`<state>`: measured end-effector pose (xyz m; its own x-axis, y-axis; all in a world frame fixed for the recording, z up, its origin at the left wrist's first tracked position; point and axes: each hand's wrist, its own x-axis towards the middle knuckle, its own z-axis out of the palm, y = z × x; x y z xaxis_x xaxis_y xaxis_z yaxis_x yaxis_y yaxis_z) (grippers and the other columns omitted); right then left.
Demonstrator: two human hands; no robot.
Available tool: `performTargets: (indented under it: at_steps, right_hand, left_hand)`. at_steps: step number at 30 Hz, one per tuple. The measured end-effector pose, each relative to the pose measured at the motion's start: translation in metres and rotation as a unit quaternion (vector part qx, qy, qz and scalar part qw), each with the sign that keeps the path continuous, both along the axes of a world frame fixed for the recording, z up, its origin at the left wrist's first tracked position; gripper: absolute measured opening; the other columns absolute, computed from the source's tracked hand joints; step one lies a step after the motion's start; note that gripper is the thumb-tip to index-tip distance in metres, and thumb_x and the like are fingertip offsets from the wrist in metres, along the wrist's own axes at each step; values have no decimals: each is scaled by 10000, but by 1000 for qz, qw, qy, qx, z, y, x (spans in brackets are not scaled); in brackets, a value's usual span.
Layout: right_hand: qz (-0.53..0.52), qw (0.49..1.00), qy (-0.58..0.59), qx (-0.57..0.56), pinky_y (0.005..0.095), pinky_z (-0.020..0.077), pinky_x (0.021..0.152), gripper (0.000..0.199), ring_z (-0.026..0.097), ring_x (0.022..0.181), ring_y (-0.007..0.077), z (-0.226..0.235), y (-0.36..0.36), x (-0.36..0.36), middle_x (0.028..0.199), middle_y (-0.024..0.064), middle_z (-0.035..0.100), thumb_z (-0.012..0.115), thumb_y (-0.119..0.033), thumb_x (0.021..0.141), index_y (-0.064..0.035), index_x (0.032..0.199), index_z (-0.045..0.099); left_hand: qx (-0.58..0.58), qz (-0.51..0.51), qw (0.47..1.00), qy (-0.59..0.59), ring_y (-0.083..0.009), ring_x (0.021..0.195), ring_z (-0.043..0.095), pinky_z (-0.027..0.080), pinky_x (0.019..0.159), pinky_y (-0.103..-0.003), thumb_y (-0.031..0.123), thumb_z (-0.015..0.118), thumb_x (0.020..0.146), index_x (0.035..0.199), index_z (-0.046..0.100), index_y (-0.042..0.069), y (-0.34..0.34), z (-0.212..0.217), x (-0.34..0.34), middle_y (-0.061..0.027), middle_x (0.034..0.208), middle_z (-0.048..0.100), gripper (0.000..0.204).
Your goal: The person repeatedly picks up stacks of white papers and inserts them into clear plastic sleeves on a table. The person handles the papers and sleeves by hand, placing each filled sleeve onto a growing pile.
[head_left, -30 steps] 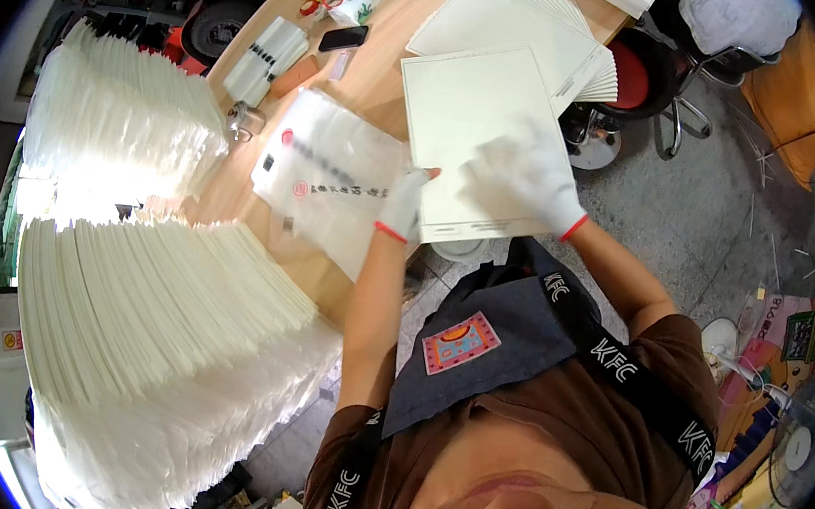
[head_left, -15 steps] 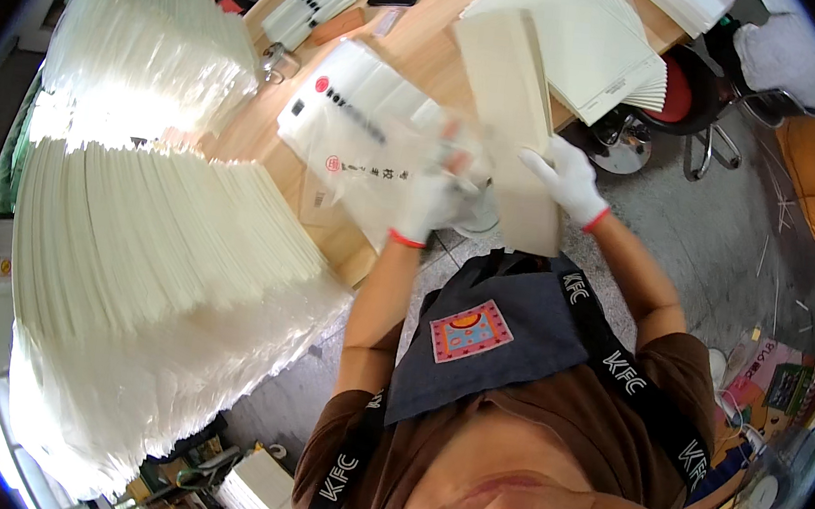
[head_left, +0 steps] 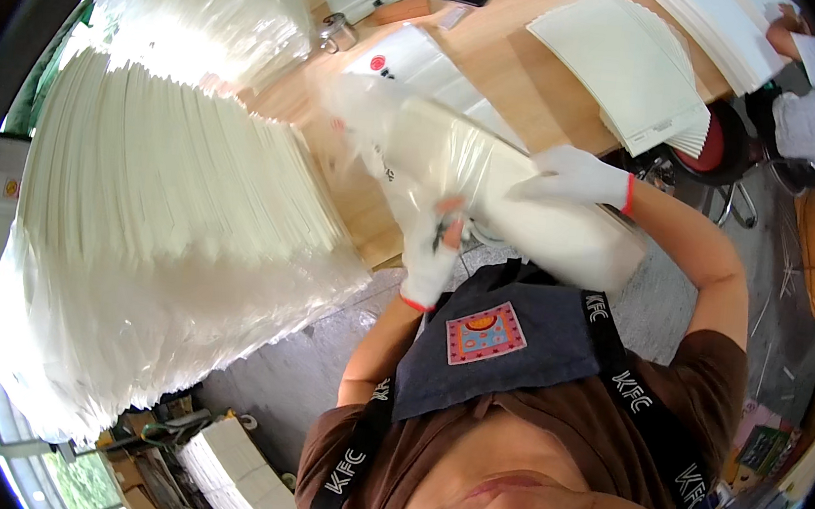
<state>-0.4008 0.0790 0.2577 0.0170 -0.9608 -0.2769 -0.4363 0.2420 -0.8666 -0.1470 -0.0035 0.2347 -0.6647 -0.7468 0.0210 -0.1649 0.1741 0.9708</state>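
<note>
A clear plastic sleeve holding a stack of white paper sheets (head_left: 494, 189) hangs over the wooden table's (head_left: 508, 56) near edge. The white-gloved left hand (head_left: 430, 257) clamps its lower end; the gloved right hand (head_left: 575, 176) presses its top. The slick film could slip, spilling sheets against the tall fanned white stack (head_left: 162, 229).

A tall stack of bags (head_left: 163, 219) stands left of the table (head_left: 506, 76), with fanned sheets (head_left: 626, 69) on its right side.
</note>
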Motion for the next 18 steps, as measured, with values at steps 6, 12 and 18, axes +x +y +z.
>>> performTargets:
  at_steps: [6,12,18]
  right_hand:
    - [-138,929,-341,37,292,508,775,434,624,899,147,-23,-29,7,1066,76,639,646,-268,828,-5,1164,573]
    - [-25,841,497,-212,386,429,920,371,552,1053,267,-102,-91,41,1073,96,625,654,-253,788,-75,1109,597]
    - [-43,913,338,-225,446,376,969,356,492,1102,313,-61,-18,91,1091,119,565,657,-247,755,-99,1071,583]
  left_hand:
    - [-334,-96,933,-96,-205,710,621,491,654,-321,18,556,788,991,642,76,-17,-42,-11,-78,859,653,228]
    - [-538,-152,828,23,-172,798,597,474,681,-298,42,552,806,972,631,70,-5,38,-97,-73,878,624,185]
    - [-83,-34,995,32,-216,751,583,476,699,-319,50,599,772,913,625,78,-41,-66,-55,-101,849,606,146]
